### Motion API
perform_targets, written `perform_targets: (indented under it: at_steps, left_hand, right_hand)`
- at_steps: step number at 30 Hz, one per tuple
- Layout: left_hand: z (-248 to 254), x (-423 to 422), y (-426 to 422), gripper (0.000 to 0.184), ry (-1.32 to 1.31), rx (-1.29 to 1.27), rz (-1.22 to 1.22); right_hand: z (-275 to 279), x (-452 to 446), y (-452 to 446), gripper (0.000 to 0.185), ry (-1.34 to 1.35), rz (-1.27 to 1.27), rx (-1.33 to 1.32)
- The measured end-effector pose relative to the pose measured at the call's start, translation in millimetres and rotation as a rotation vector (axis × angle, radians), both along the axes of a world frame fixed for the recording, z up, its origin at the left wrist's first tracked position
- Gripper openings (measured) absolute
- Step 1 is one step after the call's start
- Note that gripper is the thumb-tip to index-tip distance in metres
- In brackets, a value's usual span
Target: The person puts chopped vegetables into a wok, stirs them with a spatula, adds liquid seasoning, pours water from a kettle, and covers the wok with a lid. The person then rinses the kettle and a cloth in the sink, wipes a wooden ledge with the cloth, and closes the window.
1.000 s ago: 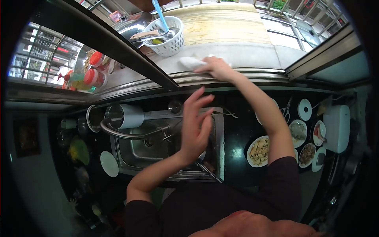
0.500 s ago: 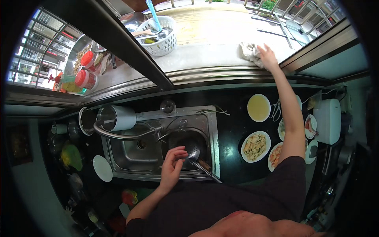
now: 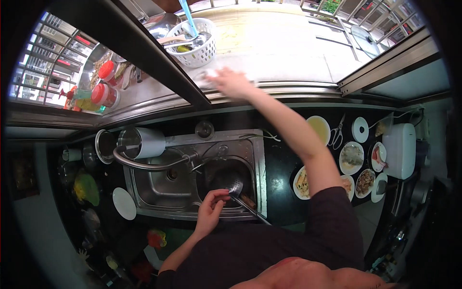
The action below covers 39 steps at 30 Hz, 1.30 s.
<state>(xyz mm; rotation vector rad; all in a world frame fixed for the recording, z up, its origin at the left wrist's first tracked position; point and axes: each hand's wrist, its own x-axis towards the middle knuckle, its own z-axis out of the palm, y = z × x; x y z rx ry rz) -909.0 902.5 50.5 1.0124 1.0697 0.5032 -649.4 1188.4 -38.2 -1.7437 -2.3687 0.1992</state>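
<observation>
My right hand (image 3: 233, 83) is stretched across the window track onto the pale sill, smeared by motion, its fingers pressing down on a whitish cloth (image 3: 206, 78). The cloth lies mostly under the hand, close to a white perforated basket (image 3: 198, 54) of utensils. Over the front rim of the sink (image 3: 183, 210) hovers my left hand (image 3: 211, 206), fingers bent and thumb apart, holding nothing. Beside its fingertips, a metal slotted ladle (image 3: 235, 186) rests in the right basin, its handle leaning over the front edge.
Right of the sink are several dishes of food (image 3: 351, 158), scissors (image 3: 338, 137) and a bowl of yellow liquid (image 3: 318, 129). A curved faucet (image 3: 149, 166) spans the left basin. A dark window post (image 3: 159, 58) crosses the upper left. A white plate (image 3: 124, 203) lies left of the sink.
My right hand has swept far left along the sill with the cloth, from the right window frame to near the basket. My left hand has lowered slightly.
</observation>
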Motion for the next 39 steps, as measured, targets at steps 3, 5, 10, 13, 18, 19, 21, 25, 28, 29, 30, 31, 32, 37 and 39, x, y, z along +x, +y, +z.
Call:
perform_targets:
  at_steps: [3,5,10,13,18,19,21,25,28,29,30,31,32,37,39]
  left_hand:
    - [4,5,-1,0.026,0.004,0.016,-0.028]
    - [2,3,-3,0.026,0.038,0.027,-0.016]
    - [-16,-30,-23,0.025,0.116,0.025,0.03]
    - [-27,-63,-44,0.024,0.169,-0.008,0.098]
    - [-58,-112,-74,0.024,0.107,-0.078,0.218]
    - [-50,-119,-78,0.024,0.113,-0.091,0.237]
    - [-63,-141,-96,0.024,0.129,-0.058,0.264]
    - [-70,-186,-121,0.023,0.159,-0.072,0.389]
    - [-91,-222,-136,0.023,0.162,-0.077,0.457]
    - [-94,-232,-138,0.023,0.158,-0.075,0.479]
    - [-97,-242,-140,0.022,0.159,-0.082,0.468]
    - [-99,-252,-138,0.022,0.161,-0.083,0.456]
    - [-101,-263,-134,0.022,0.164,-0.079,0.441]
    - [-101,-308,-100,0.022,0.137,-0.054,0.34]
    - [-95,-326,-84,0.023,0.136,-0.035,0.294]
  right_hand:
    - [12,-34,17,0.037,0.046,0.107,-0.091]
    - [14,-21,22,0.029,0.195,0.175,-0.209]
    - [-3,67,-9,0.037,0.312,0.113,0.022]
    - [18,119,-35,0.037,0.424,0.17,-0.007]
    - [45,134,-56,0.032,0.342,0.046,-0.101]
    - [51,127,-55,0.032,0.307,0.061,-0.077]
    - [60,117,-60,0.033,0.219,-0.027,-0.06]
    - [88,80,-90,0.033,0.238,-0.055,-0.005]
    - [107,40,-142,0.033,0.394,-0.077,-0.071]
    - [112,23,-161,0.033,0.446,-0.091,-0.146]
    - [116,4,-182,0.032,0.499,-0.109,-0.221]
    - [119,-18,-201,0.034,0.558,-0.07,-0.305]
    - [122,-44,-218,0.037,0.62,-0.032,-0.385]
    - [88,-189,-269,0.034,0.786,0.027,-0.704]
    - [64,-243,-269,0.033,0.794,0.058,-0.725]
